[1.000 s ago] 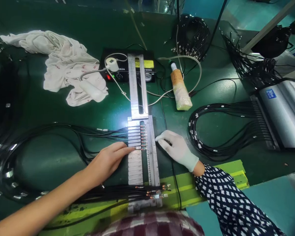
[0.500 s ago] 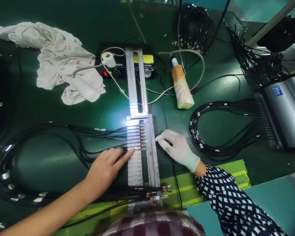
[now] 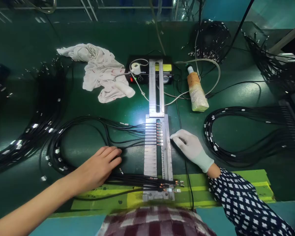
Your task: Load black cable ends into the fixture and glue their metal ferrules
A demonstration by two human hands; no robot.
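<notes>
My bare left hand [image 3: 100, 166] is low over the black cables left of the metal jig [image 3: 150, 162], its fingers curled together. A short cable end [image 3: 121, 170] with a metal tip pokes out beside its fingers; the thumb is hidden. Several black cables [image 3: 135, 132] lie side by side in the jig's upper grooves, their terminals [image 3: 159, 134] over the slot. My right hand [image 3: 190, 149], in a white glove, rests on the table just right of the jig, with thumb and index tip together and nothing visible between them. More cable ends [image 3: 172, 186] lie across the jig's near end.
Behind the jig stands a black control box [image 3: 144, 78] with lit switches. A wrapped handheld tool [image 3: 198, 93] and a white cloth [image 3: 100, 73] lie on either side. Cable bundles [image 3: 45, 108] fill the left; a looped bundle [image 3: 208, 131] lies at the right.
My left hand has moved left, off the jig's grooves and back over the loose cables. My right hand stays beside the jig. The camera view has shifted.
</notes>
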